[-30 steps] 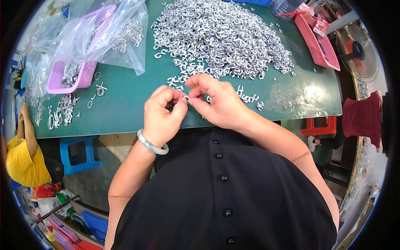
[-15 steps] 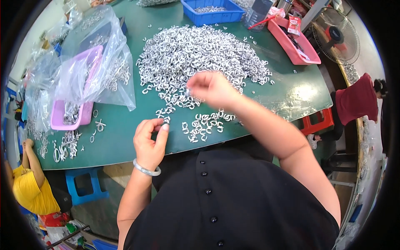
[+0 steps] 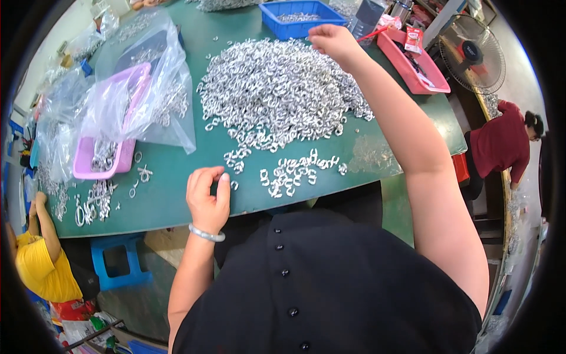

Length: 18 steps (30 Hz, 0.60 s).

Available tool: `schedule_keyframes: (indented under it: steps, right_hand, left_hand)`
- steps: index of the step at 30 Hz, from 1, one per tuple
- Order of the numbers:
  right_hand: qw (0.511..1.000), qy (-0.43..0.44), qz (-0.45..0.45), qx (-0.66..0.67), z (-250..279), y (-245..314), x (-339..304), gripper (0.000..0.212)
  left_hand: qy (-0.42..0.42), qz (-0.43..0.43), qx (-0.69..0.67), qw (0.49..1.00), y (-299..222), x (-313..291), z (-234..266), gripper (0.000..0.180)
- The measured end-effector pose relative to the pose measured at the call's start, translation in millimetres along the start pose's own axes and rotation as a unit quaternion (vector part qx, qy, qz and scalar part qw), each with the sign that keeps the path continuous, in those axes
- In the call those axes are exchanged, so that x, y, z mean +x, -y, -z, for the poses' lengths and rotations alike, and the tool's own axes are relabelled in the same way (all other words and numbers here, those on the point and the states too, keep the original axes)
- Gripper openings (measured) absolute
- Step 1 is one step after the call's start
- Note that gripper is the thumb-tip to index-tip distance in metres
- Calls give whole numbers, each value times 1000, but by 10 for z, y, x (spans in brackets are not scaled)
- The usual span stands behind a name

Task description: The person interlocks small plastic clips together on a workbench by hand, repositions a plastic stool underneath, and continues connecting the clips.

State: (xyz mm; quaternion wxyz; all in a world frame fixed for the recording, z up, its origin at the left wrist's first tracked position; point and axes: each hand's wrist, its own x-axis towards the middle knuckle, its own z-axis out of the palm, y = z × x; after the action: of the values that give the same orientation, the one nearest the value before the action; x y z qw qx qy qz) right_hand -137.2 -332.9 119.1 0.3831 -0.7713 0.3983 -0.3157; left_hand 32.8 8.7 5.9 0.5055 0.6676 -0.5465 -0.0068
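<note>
A large heap of small silver U-shaped metal pieces (image 3: 271, 88) covers the middle of the green table (image 3: 171, 203). A smaller loose cluster of the same metal pieces (image 3: 298, 174) lies nearer the front edge. My right hand (image 3: 335, 44) is stretched over the far right of the heap, near the corner of a blue tray (image 3: 274, 25). Its fingers are drawn together; whatever they hold is hidden. My left hand (image 3: 207, 197), with a pale bangle at the wrist, rests by the front edge beside a few loose pieces. Thumb and forefinger nearly meet, their contents unclear.
On the left are a pink-purple basket (image 3: 88, 171), clear plastic bags (image 3: 177, 127) and scattered ring-shaped parts (image 3: 94, 203). A pink tray (image 3: 433, 88) and a fan (image 3: 471, 53) stand at the right. People in yellow (image 3: 44, 265) and dark red (image 3: 501, 144) are nearby.
My right hand has moved from the heap's near side away to its far right, beside the blue tray. My left hand has shifted slightly nearer me; the dark bit at its fingertips no longer shows.
</note>
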Motion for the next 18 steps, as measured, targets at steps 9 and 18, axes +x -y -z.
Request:
schedule_keyframes:
  steps: [9,18]
  right_hand:
    - [898,135,371,-195,-816,217,-1532,15]
    - [865,181,365,-292,-1353,242,-1837,20]
  left_hand:
    - [-64,-3,-41,997,122,-28,-41,20]
    - [-76,-14,-65,995,167,-16,-71,25]
